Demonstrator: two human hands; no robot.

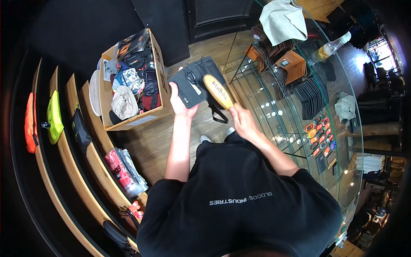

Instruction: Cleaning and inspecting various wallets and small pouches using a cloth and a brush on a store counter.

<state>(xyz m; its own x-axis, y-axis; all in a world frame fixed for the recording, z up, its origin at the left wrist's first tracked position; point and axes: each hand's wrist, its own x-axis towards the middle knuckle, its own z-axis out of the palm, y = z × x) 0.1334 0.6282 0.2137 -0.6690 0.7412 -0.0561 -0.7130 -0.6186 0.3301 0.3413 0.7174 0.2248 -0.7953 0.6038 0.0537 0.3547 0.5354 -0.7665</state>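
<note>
My left hand (183, 105) supports a dark grey fabric pouch (182, 84) from below and at its near left edge, with the thumb along its side. The pouch has a cord loop and a pale label on its face, and a black strap (219, 115) hangs under its right end. In my right hand (244, 123) is a wooden-backed brush (217, 91), gripped by its handle. The brush head lies over the right part of the pouch; its bristle side faces away, so I cannot tell whether it touches the fabric.
An open cardboard box (156, 49) full of caps and bags stands at the left. Curved wooden shelves (64, 150) hold pouches and packaged goods. On the right, a glass counter (359, 141) displays wallets (292, 66). A grey cloth (282, 23) and a bottle of amber liquid (329, 50) rest on top.
</note>
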